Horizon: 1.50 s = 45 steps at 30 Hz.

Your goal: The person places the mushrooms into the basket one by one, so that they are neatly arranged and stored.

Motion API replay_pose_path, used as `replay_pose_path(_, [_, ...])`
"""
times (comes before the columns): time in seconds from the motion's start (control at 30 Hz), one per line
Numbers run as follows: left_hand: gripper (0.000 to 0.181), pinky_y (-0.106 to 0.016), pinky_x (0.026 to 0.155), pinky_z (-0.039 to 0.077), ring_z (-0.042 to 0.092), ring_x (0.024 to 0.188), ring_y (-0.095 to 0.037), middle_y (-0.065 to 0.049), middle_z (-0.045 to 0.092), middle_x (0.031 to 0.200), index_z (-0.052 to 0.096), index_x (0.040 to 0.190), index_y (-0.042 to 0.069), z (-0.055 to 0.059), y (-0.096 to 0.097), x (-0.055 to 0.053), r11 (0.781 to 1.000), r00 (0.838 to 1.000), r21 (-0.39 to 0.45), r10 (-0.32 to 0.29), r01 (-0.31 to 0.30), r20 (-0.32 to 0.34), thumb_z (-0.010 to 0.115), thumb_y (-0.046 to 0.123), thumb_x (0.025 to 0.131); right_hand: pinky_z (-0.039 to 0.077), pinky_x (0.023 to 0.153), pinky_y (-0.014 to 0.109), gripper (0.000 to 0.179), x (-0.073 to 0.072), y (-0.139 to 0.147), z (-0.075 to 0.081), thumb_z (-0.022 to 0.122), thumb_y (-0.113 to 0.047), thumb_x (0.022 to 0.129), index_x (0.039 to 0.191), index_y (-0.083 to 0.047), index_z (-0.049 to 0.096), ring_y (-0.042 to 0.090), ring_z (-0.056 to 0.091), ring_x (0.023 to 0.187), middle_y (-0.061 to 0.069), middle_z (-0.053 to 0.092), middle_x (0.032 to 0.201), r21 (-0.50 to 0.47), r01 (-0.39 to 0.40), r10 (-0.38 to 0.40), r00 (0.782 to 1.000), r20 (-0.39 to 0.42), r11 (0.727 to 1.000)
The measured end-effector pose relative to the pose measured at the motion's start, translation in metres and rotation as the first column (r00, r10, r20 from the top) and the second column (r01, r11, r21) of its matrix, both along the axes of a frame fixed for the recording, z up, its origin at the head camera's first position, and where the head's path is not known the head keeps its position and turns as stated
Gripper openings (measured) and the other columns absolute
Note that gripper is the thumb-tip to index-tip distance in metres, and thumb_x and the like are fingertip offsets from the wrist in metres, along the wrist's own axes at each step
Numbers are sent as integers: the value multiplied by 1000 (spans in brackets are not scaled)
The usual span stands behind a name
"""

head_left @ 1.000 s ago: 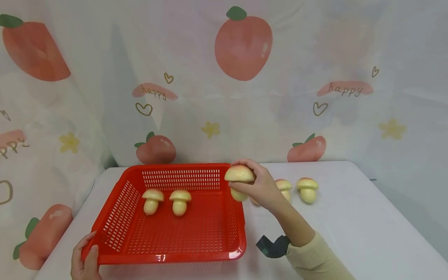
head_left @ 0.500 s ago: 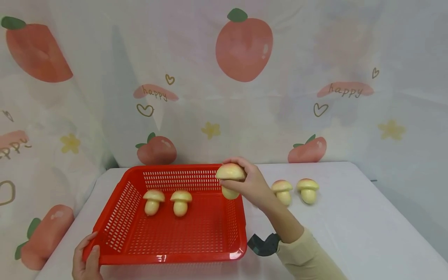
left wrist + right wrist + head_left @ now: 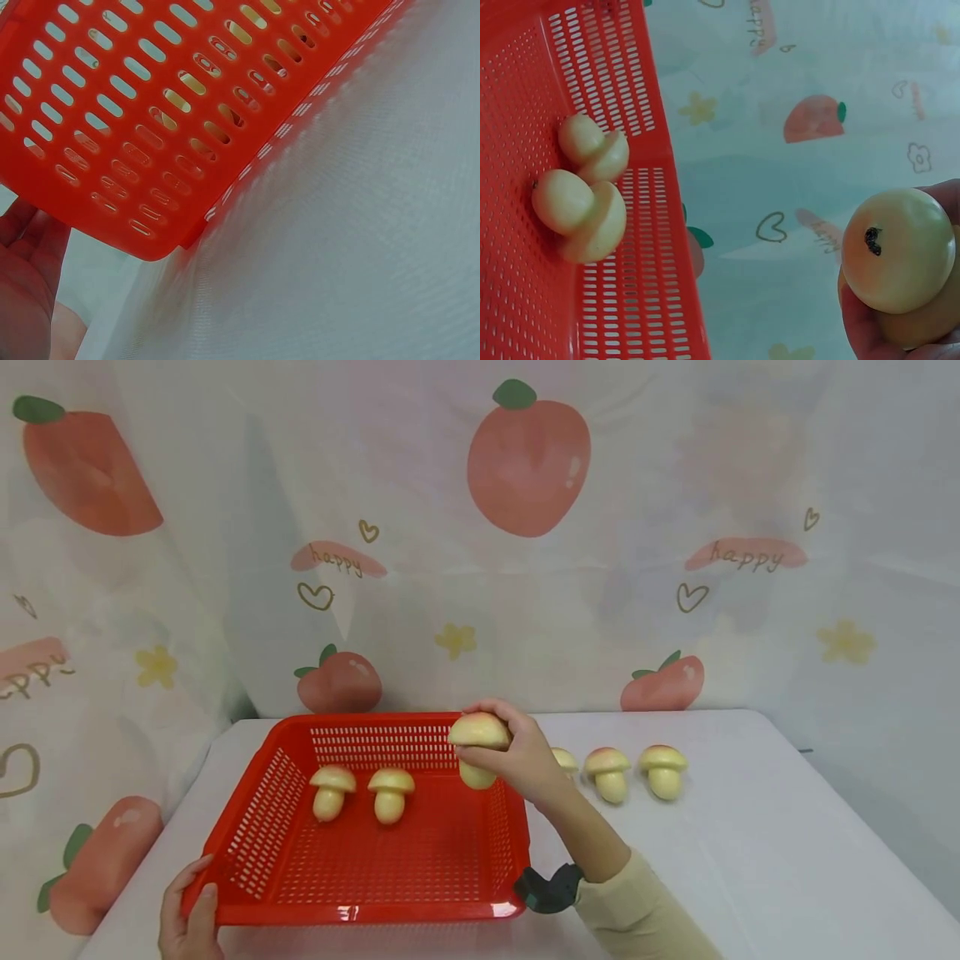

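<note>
Looks like smooth, glossy plastic on the basket [image 3: 360, 912] at seven o'clock in the head view; turns smooth and faintly shiny on the mushroom [image 3: 480, 731] at six, matt, creased cloth on the backdrop [image 3: 420, 443] at twelve.

Free room in the front half of the red basket [image 3: 405, 912], 2 mushrooms [image 3: 389, 795] behind, walls [image 3: 378, 760] around

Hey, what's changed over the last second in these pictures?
In the head view, the right hand has carried its mushroom leftward, from the red basket's right rim to further across the basket. Nothing was newly taken hold of or let go. The left hand still grips the near left corner, and the two mushrooms inside stay put.
</note>
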State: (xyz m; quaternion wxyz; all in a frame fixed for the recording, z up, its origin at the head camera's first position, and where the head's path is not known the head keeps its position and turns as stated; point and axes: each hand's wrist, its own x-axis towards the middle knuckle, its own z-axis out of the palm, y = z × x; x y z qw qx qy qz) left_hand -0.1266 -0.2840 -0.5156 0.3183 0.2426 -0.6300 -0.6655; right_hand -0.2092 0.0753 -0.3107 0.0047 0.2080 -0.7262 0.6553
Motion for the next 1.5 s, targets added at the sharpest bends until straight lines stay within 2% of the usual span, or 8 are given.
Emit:
replay_pose_path(0.17, [36,-12,61,48,53,93,-11,-8,46,122,48,130,13,17,11,7,999,998,25,-41,42,-57,49,22,95,49,68,35,39,-2,-5,-3,70,-5,77,113,-6,56,26,53,86,11,55,102,10,5,-5,1000,1,1000])
replay_pose_path(0.33, [33,-11,62,47,53,96,-12,-9,47,123,50,129,14,22,14,7,1000,999,4,-14,14,-42,47,20,96,49,69,35,39,-5,-7,-5,70,-5,76,113,-7,57,26,53,86,11,56,102,13,15,-15,1000,2,1000])
replay_pose_path(0.47, [33,-10,62,47,52,97,-13,-10,47,124,50,129,16,20,13,6,1000,1000,-4,1,-1,-25,46,21,97,49,69,35,40,-7,-10,-6,70,-5,76,113,-6,57,26,53,87,11,55,103,9,22,-22,1000,16,1000])
replay_pose_path(0.63, [34,-11,62,48,52,95,-11,-9,47,121,49,129,10,17,10,7,999,994,-1,-35,35,-108,48,18,96,49,68,34,39,-14,-18,-9,71,-6,76,112,-5,58,24,53,86,11,56,103,19,31,-31,999,29,999])
replay_pose_path(0.7, [34,-11,62,47,52,96,-11,-8,47,122,50,129,12,14,8,5,1000,995,-2,-24,24,-96,48,19,96,49,68,34,38,-17,-20,-10,71,-6,76,111,-3,58,24,54,85,12,56,102,10,30,-30,999,37,999])
replay_pose_path(0.87, [34,-10,63,47,51,101,-14,-7,47,127,49,130,20,0,-1,-2,1000,1000,-4,10,-10,8,47,24,96,50,68,33,40,-22,-25,-12,70,-4,75,113,-2,57,23,54,86,11,56,102,-8,37,-37,998,60,999])
replay_pose_path(1.0, [35,-10,64,47,51,103,-15,-7,46,128,49,130,21,-9,-3,-5,1000,1000,-2,1,-1,8,47,26,96,50,67,32,40,-28,-28,-18,70,-4,75,113,-1,57,22,54,85,10,56,100,6,50,-50,997,66,999])
replay_pose_path(1.5, [36,-9,66,46,47,107,-17,-2,44,131,47,132,25,-5,-1,-3,1000,999,14,-18,18,41,46,29,96,49,65,32,40,-35,-41,-29,73,-8,74,111,-1,58,21,54,80,9,58,97,115,117,-126,990,69,986])
